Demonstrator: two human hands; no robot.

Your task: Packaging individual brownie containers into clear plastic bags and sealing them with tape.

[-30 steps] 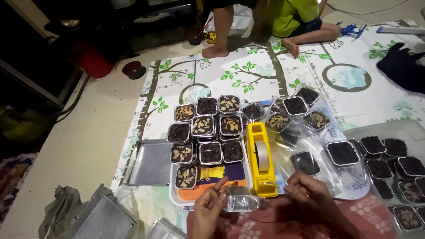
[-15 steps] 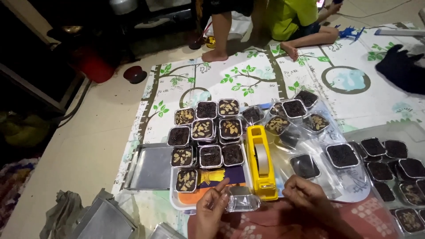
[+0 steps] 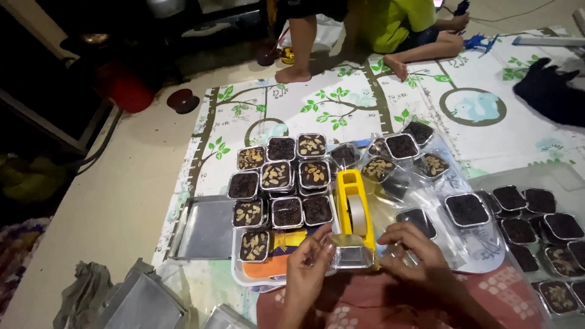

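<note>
Left hand (image 3: 308,271) comes in from bottom centre, forearm angled up, fingers (image 3: 322,244) curled around the left end of a small clear plastic container (image 3: 351,254). Right hand (image 3: 414,256) mirrors it from the right, fingers bent and closed on the container's right end, thumb side toward the camera. Both hands grip it at once, held just above the person's lap (image 3: 390,304), which is covered in reddish patterned cloth.

Container: small, rectangular, transparent with a glossy lid catching the light; contents too blurred to tell. It sits directly in front of the near end of a yellow tape dispenser (image 3: 353,207), touching or nearly touching it, can't tell which. The dispenser holds one roll of pale tape.

Counts: 1 dispenser. Left of it, a white tray (image 3: 244,277) carries a block of about 11 dark brownie cups (image 3: 286,186), several topped with sliced nuts. Right of the dispenser, about 7 more cups (image 3: 402,146) lie loose on clear plastic sheeting. Far right, another cluster of roughly 9 dark cups (image 3: 542,225). One empty grey metal tray (image 3: 204,228) lies left of the white tray.

All of it is on a tree-print floor mat (image 3: 341,103). One other person in a yellow shirt (image 3: 396,21) sits at the far edge of the mat.
</note>
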